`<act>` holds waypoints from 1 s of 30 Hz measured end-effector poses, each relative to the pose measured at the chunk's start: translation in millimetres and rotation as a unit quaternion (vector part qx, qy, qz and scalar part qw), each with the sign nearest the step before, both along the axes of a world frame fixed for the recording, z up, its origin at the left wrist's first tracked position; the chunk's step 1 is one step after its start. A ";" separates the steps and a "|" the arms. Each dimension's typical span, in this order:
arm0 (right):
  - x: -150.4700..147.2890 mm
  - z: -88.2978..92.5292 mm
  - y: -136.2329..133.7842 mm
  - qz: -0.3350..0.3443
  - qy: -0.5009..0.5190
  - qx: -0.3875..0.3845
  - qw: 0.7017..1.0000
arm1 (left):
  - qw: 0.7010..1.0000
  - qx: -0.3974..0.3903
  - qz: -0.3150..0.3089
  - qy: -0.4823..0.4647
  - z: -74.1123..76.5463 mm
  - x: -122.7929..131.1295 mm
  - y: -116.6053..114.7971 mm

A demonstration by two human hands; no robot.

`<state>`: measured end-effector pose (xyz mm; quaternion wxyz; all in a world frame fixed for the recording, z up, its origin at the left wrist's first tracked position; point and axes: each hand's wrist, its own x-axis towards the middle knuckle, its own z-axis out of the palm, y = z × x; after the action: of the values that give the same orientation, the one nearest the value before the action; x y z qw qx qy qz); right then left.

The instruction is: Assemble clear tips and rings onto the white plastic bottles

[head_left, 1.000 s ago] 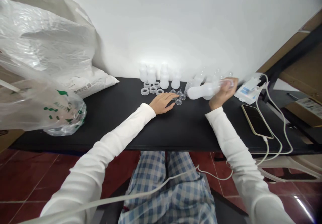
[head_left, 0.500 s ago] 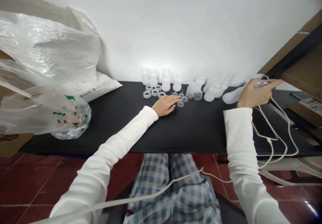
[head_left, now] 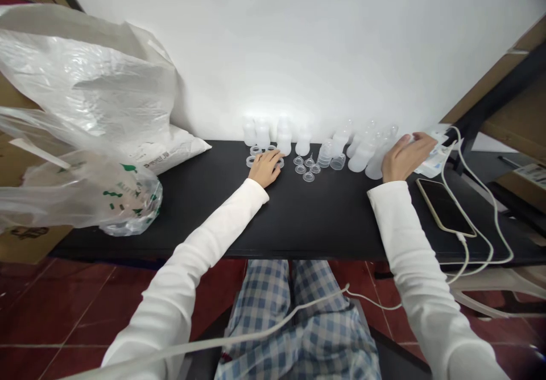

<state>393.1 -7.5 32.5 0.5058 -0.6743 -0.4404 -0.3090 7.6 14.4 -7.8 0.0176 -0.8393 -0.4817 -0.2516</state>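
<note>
My left hand (head_left: 265, 168) lies palm down over several clear rings (head_left: 251, 161), its fingers stretched out. To its right, several clear nipple-shaped pieces (head_left: 308, 176) lie on the black table (head_left: 315, 215). Beside them are clear caps (head_left: 338, 162). Frosted bottles (head_left: 284, 136) stand along the wall. Further right, capped bottles (head_left: 359, 158) form a group. My right hand (head_left: 407, 157) is raised at the right end of this group, beside the rightmost bottle (head_left: 376, 165), with thumb and fingers apart. Its palm side is partly hidden.
A large white plastic bag (head_left: 115, 90) and a clear bag with green print (head_left: 128, 198) fill the left side. At the right are a phone (head_left: 446, 206) with a white cable (head_left: 497, 215), a pale package (head_left: 430, 164) and a cardboard box (head_left: 526, 184).
My right hand has moved left and let go of the capped bottle, which now stands with the others. My left hand has moved left from the nipple-shaped pieces onto the rings.
</note>
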 end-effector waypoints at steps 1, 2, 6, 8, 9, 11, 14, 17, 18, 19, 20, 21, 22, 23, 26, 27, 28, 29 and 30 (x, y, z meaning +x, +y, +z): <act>-0.1 -0.8 -1.3 0.002 -0.014 0.034 0.999 | 1.000 -0.002 -0.003 0.001 -0.2 0.3 -0.3; -1.5 -2.0 -2.3 0.009 -0.031 0.064 0.997 | 1.000 -0.001 -0.002 -0.002 -0.4 0.7 -0.4; -29.6 -12.0 -8.1 0.119 -0.126 0.096 0.980 | 0.999 0.012 0.018 -0.028 -1.6 0.5 4.0; -58.7 -18.4 -14.1 0.239 -0.204 0.067 0.947 | 0.999 0.016 0.027 -0.034 -3.5 -1.1 10.0; -75.3 -21.3 -17.9 0.309 -0.246 0.024 0.918 | 0.999 0.016 0.032 -0.035 -4.8 -1.9 13.4; -107.2 -25.7 -25.8 0.410 -0.296 -0.096 0.857 | 0.998 0.008 0.045 -0.034 -7.5 -3.1 19.5; -138.8 -29.9 -33.7 0.452 -0.326 -0.222 0.801 | 0.998 -0.008 0.055 -0.032 -10.5 -3.0 24.7; -144.8 -33.2 -34.5 0.420 -0.327 -0.299 0.792 | 0.997 -0.017 0.065 -0.030 -11.3 -2.0 25.0; -143.0 -34.1 -33.8 0.408 -0.323 -0.322 0.791 | 0.997 -0.020 0.072 -0.026 -11.1 -1.8 24.2; -140.5 -34.8 -32.9 0.399 -0.318 -0.342 0.789 | 0.996 -0.024 0.080 -0.021 -10.7 -1.8 23.0; -137.9 -35.4 -32.0 0.392 -0.313 -0.359 0.787 | 0.995 -0.028 0.090 -0.014 -10.1 -2.2 21.2; -135.5 -35.8 -31.2 0.389 -0.306 -0.372 0.785 | 0.994 -0.031 0.101 -0.006 -9.4 -2.9 18.9; -133.8 -36.0 -30.4 0.388 -0.298 -0.381 0.785 | 0.993 -0.034 0.114 0.002 -8.6 -4.0 16.1; -132.6 -36.2 -29.8 0.389 -0.288 -0.387 0.785 | 0.991 -0.038 0.128 0.009 -7.7 -5.6 13.0; -132.4 -35.7 -28.7 0.405 -0.261 -0.395 0.782 | 0.983 -0.054 0.174 0.027 -4.7 -13.5 4.3; -132.9 -35.4 -28.6 0.412 -0.253 -0.396 0.781 | 0.979 -0.059 0.193 0.028 -3.8 -17.2 2.6; -133.4 -34.9 -28.5 0.418 -0.244 -0.395 0.780 | 0.974 -0.063 0.214 0.026 -3.1 -21.2 1.9; -133.9 -34.3 -28.5 0.423 -0.236 -0.395 0.781 | 0.969 -0.067 0.237 0.021 -2.5 -25.6 2.2; -134.3 -33.8 -28.6 0.425 -0.227 -0.396 0.782 | 0.963 -0.070 0.259 0.014 -2.0 -30.0 3.3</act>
<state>258.8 -36.1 -1.3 0.1600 -0.4698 -0.8681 -0.0051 -22.4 17.7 -9.8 0.0302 -0.6881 -0.6989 -0.1927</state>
